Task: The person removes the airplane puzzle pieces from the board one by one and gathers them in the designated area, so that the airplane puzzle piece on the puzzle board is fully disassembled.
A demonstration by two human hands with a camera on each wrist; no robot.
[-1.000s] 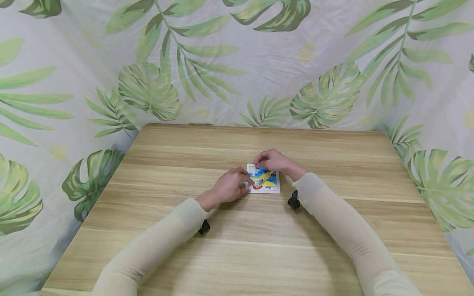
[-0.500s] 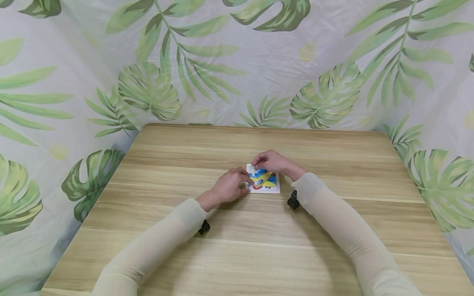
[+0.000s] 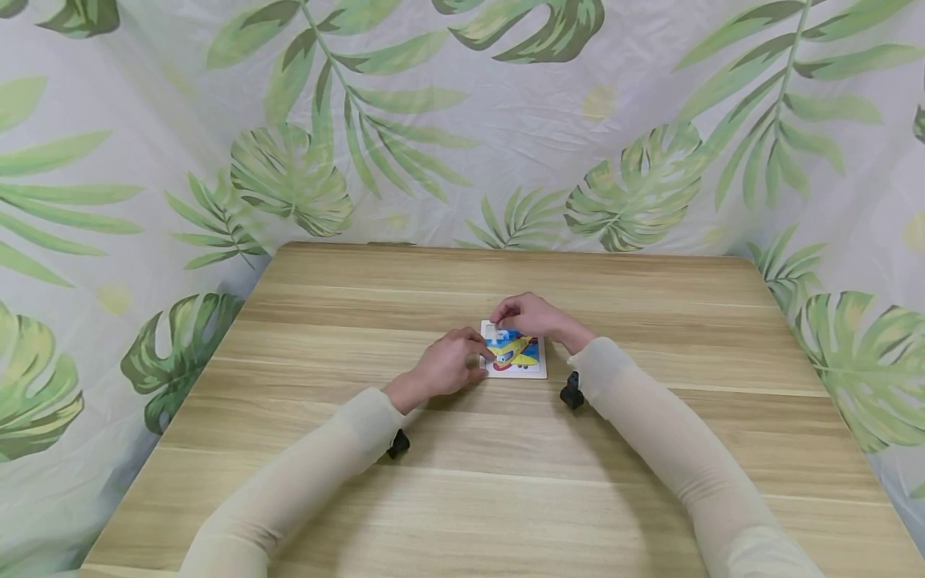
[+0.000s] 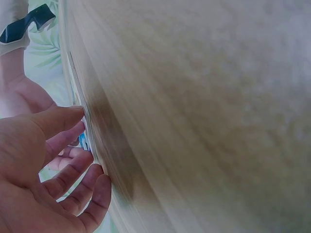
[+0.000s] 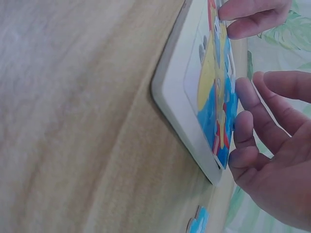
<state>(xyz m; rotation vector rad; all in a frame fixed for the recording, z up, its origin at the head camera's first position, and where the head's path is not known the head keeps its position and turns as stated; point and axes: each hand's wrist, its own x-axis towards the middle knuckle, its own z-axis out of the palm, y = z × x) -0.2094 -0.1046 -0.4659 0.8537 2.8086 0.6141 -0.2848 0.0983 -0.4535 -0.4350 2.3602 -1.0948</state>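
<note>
The airplane puzzle board (image 5: pixel 171 90) lies on the table (image 3: pixel 462 498); at its left side the left hand (image 3: pixel 450 361) touches it, fingers relaxed; at its far side the right hand (image 3: pixel 531 314) has bent fingers, its grip I cannot tell; beside the board, a blue piece (image 5: pixel 199 222)

2 long cream sleeves (image 3: pixel 292 482), plain, wrinkled near elbows. Greyer cuffs (image 3: pixel 605 363). Small, blocky black cameras (image 3: pixel 572 392), 1 per wrist.

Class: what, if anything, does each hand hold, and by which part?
The left hand holds the puzzle at its left edge; whether the right hand grips anything cannot be told.
</note>
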